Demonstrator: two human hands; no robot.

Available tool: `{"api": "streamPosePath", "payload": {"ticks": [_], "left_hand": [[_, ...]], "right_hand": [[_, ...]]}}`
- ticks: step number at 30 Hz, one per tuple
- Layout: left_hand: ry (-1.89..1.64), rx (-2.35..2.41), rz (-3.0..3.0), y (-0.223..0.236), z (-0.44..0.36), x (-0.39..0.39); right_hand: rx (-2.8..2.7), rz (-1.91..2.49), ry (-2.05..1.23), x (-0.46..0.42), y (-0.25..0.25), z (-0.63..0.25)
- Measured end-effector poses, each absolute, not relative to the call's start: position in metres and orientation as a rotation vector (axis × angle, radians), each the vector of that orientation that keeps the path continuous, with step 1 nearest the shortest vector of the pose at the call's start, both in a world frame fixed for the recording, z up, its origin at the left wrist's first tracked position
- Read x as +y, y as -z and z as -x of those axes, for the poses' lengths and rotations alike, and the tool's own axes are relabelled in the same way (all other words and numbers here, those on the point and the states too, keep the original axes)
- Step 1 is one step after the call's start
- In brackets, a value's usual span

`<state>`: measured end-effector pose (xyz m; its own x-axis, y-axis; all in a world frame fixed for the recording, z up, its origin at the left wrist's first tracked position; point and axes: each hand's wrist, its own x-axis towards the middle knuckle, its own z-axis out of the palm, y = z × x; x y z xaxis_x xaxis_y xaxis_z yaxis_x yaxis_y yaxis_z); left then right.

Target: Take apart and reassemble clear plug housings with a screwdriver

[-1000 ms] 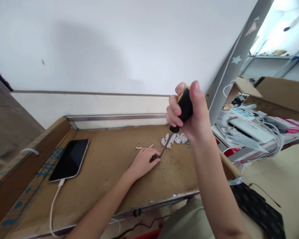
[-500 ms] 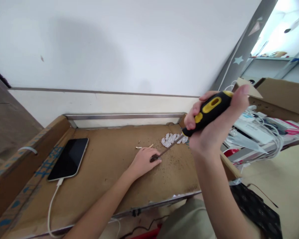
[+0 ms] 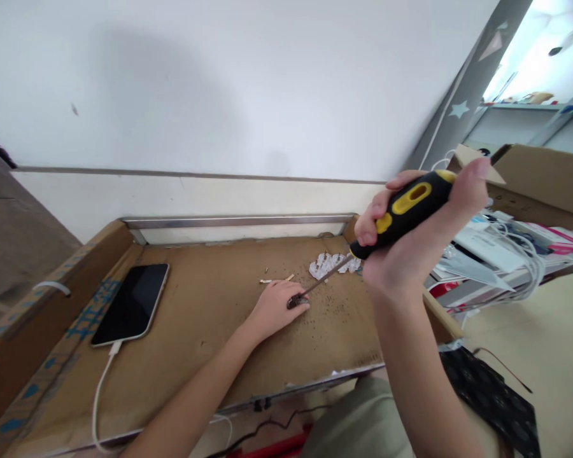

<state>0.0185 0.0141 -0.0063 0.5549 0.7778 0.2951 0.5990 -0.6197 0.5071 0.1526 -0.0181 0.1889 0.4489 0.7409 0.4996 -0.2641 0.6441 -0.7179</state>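
My right hand (image 3: 401, 242) is wrapped round the black and yellow handle of a large screwdriver (image 3: 413, 207). Its metal shaft slants down and left, and the tip meets a small dark brown piece (image 3: 295, 301) on the cardboard. My left hand (image 3: 277, 305) lies low on the surface and pinches that piece between thumb and fingers; its exact kind is too small to make out. Just beyond the left fingers lie thin pale strips (image 3: 289, 278). A crumpled white clear-plastic piece (image 3: 325, 264) rests behind the shaft, and dark crumbs are scattered right of my left hand.
A cardboard-lined tray table (image 3: 195, 273) with raised sides is in front of me. On its left lies a phone (image 3: 131, 304) with a white cable (image 3: 98, 397). Boxes and cables (image 3: 516, 248) are piled to the right, beside a cardboard box (image 3: 544, 181). A white wall (image 3: 219, 95) rises behind.
The screwdriver handle and my right hand have shifted slightly to the right. My left hand still holds the small dark piece in the same place.
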Motion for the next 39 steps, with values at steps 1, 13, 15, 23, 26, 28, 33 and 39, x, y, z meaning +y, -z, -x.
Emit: {"api": "streamPosePath", "payload": {"ticks": [1, 13, 15, 23, 26, 28, 33, 39], "left_hand": [[-0.718, 1.126, -2.447, 0.006, -0.019, 0.014], [-0.721, 1.126, -2.447, 0.006, -0.019, 0.014], [-0.717, 1.121, -2.442, 0.005, -0.019, 0.013], [-0.694, 1.14, -2.445, 0.008, -0.018, 0.014], [-0.69, 1.142, -2.445, 0.008, -0.018, 0.014], [-0.689, 1.142, -2.442, 0.008, -0.018, 0.014], [-0.694, 1.143, -2.44, 0.009, -0.018, 0.014], [-0.7, 1.138, -2.44, 0.008, -0.018, 0.014]], "right_hand": [[-0.91, 0.606, -0.675, -0.019, -0.189, -0.152], [-0.929, 0.648, -0.676, -0.024, -0.192, -0.144], [-0.933, 0.649, -0.676, -0.025, -0.193, -0.143], [-0.958, 0.62, -0.673, -0.027, -0.187, -0.14], [-0.96, 0.623, -0.705, -0.028, -0.188, -0.14], [-0.966, 0.635, -0.705, -0.028, -0.188, -0.14], [-0.948, 0.636, -0.665, -0.027, -0.187, -0.138], [-0.936, 0.64, -0.66, -0.025, -0.187, -0.138]]}}
